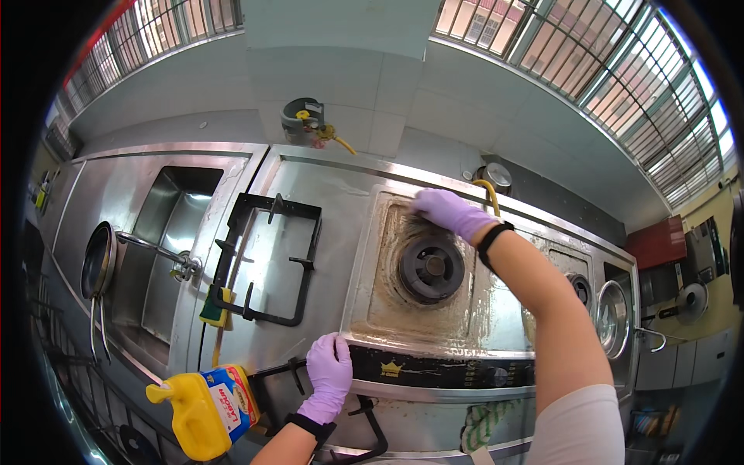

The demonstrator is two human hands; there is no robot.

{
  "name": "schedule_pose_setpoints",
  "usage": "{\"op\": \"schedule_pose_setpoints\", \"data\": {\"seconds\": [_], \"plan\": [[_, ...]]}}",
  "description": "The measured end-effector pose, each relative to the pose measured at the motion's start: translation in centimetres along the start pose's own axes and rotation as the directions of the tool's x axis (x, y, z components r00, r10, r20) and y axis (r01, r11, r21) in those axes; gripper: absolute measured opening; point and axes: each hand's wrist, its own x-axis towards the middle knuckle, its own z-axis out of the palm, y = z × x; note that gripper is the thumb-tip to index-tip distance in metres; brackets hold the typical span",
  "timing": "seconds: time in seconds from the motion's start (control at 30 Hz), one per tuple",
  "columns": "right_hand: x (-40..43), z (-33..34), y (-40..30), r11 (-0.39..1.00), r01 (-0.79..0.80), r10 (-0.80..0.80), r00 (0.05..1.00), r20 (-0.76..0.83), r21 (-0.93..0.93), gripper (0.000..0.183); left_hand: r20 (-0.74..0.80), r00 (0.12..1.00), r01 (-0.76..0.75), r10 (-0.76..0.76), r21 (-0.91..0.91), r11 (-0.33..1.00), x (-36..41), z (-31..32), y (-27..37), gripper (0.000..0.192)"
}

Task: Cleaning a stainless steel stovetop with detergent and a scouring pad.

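Note:
My right hand (444, 210), in a purple glove, is curled over the back of a greasy gas cooktop (363, 290). A dark, blurred scrubber (417, 225) shows under its fingers, mostly hidden by the glove. Just below it sits a round black burner (431, 268), ringed by brown, wet grime. My left hand (328, 366), gloved alike, grips the cooktop's front left corner beside the black control panel (430, 369). To its left stands a yellow plastic jug (200, 415) with a blue and red label bearing writing.
A black pan support (314, 273) lies left of the cooktop, a yellow-green sponge (215, 308) at its corner. Farther left are a sink (174, 244), faucet (157, 244) and frying pan (99, 261). Another pan support (378, 433) and a striped cloth (485, 424) are in front. A gas cylinder (296, 122) stands behind.

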Motion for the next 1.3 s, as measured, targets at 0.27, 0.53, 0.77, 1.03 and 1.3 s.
{"op": "schedule_pose_setpoints", "data": {"seconds": [0.27, 0.53, 0.77, 1.03, 1.3], "plan": [[-7.5, -2.5, 4.3, 0.993, -0.026, 0.056, 0.966, 0.252, -0.119, 0.012, -0.002, 1.0, 0.005, -0.005, 0.01, 1.0, 0.1, -0.3, 0.2, 0.021], [5.6, 1.4, -0.9, 0.997, 0.047, -0.043, 0.997, -0.067, 0.056, 0.012, 0.017, 1.0, 0.006, -0.006, -0.006, 1.0, 0.1, -0.1, 0.2, 0.021], [-6.5, -1.1, 3.8, 0.98, -0.199, 0.2, 0.979, -0.029, 0.022, 0.019, 0.005, 1.0, -0.017, 0.017, -0.005, 1.0, 0.1, 0.0, 0.2, 0.021], [-18.2, 1.0, -1.9, 0.899, -0.424, 0.437, 0.888, -0.141, 0.113, 0.016, -0.005, 0.999, -0.032, 0.032, 0.037, 0.999, -0.3, 0.0, -0.8, 0.024], [-17.2, -0.1, 2.4, 0.862, -0.501, 0.504, 0.823, -0.264, 0.083, 0.016, -0.019, 0.997, -0.071, 0.072, 0.051, 0.996, -0.2, 0.4, -0.2, 0.024]]}}
